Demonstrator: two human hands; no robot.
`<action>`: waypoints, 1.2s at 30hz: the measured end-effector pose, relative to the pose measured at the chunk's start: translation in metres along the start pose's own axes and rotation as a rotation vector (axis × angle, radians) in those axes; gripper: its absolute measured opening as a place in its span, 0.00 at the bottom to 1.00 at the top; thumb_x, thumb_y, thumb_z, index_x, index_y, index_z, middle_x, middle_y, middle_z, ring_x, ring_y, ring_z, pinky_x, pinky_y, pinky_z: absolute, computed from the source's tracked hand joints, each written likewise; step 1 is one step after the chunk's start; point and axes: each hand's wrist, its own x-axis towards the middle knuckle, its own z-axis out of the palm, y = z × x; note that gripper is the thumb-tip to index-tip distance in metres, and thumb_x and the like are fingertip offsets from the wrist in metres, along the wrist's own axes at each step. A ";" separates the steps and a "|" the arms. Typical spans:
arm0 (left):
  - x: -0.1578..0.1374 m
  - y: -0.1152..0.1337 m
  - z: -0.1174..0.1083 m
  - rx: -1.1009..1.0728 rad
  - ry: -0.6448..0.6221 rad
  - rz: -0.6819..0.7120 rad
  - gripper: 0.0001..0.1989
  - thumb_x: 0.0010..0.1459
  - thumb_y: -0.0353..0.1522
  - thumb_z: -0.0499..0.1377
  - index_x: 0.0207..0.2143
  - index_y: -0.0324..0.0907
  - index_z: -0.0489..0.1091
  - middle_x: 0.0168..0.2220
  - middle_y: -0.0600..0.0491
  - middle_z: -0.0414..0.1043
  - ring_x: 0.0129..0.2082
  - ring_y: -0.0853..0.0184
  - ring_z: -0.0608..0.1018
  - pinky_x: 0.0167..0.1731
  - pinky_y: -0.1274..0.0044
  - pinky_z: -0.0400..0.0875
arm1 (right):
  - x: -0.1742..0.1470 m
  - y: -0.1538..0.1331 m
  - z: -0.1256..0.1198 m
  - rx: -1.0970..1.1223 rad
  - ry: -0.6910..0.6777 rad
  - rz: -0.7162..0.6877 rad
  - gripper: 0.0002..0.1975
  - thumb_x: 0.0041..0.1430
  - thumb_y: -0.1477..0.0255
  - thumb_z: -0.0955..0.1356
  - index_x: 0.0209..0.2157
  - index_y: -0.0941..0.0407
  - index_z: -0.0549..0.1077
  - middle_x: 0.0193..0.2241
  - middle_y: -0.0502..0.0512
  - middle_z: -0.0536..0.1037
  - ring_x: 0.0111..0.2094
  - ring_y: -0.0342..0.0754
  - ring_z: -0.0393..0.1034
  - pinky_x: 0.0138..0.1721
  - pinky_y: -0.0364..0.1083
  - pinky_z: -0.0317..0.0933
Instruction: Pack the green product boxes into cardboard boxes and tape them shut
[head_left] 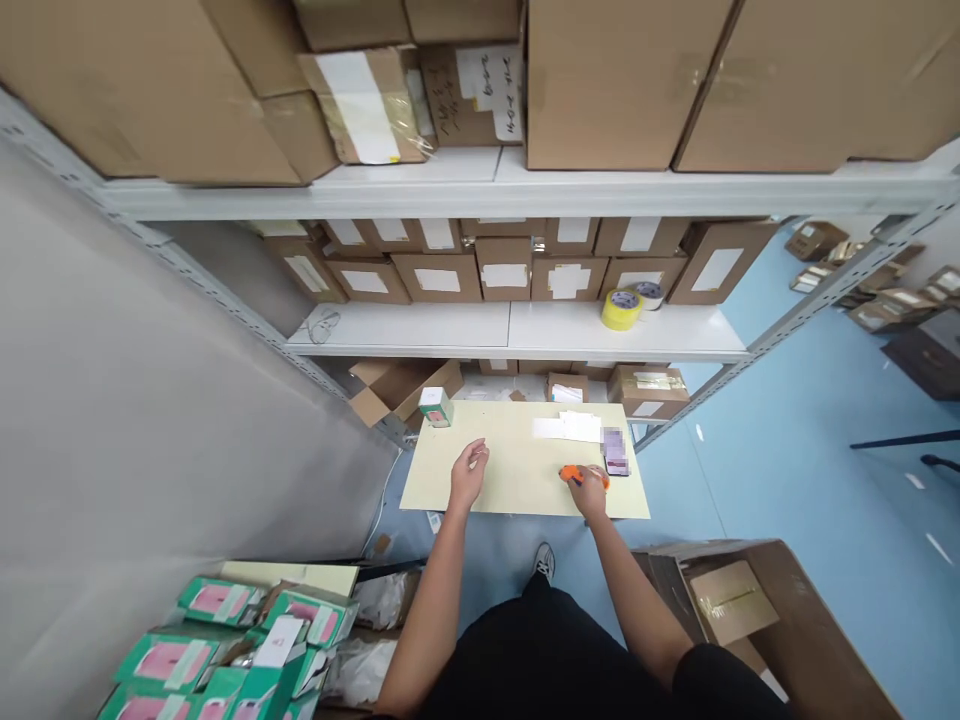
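Observation:
My right hand (pixel 591 494) is wrapped around an orange tape dispenser (pixel 571 473) at the right front of a pale yellow tabletop (pixel 517 483). Part of the dispenser is hidden by the fingers. Over the left part of the same top, my left hand (pixel 468 474) hovers with loosely bent fingers apart and nothing in them. Beyond it, at the back left corner, stands a small green and white box (pixel 436 407). White paper labels (pixel 580 427) lie at the back right. A phone (pixel 616 452) with a blurred screen lies beside them, close to the dispenser.
Metal shelving (pixel 420 327) behind the table carries many cardboard boxes (pixel 437 278). Yellow tape (pixel 622 309) sits on its middle shelf. An open carton (pixel 405 390) stands at back left. Green and pink boxes (pixel 176 660) are piled at lower left; a large carton (pixel 810 630) stands at lower right.

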 end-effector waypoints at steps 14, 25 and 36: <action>-0.156 -0.048 -0.198 -0.185 0.364 0.105 0.26 0.62 0.45 0.62 0.59 0.45 0.72 0.59 0.41 0.73 0.53 0.59 0.80 0.46 0.70 0.78 | -0.128 -0.251 0.033 0.522 -0.228 -0.448 0.26 0.63 0.57 0.67 0.58 0.53 0.74 0.60 0.65 0.74 0.62 0.59 0.68 0.58 0.60 0.66; -0.307 -0.106 -0.346 -0.211 0.877 -0.027 0.27 0.62 0.45 0.62 0.60 0.46 0.71 0.61 0.43 0.72 0.55 0.58 0.79 0.54 0.66 0.75 | -0.276 -0.369 0.117 0.520 -0.735 -0.802 0.29 0.65 0.57 0.66 0.64 0.51 0.69 0.66 0.62 0.69 0.67 0.58 0.62 0.61 0.59 0.66; -0.482 -0.122 -0.373 -0.181 1.253 -0.140 0.27 0.63 0.44 0.63 0.62 0.48 0.70 0.67 0.43 0.65 0.64 0.54 0.71 0.61 0.62 0.69 | -0.452 -0.416 0.188 0.562 -1.286 -0.960 0.32 0.65 0.58 0.66 0.69 0.49 0.64 0.67 0.61 0.66 0.65 0.58 0.63 0.60 0.58 0.66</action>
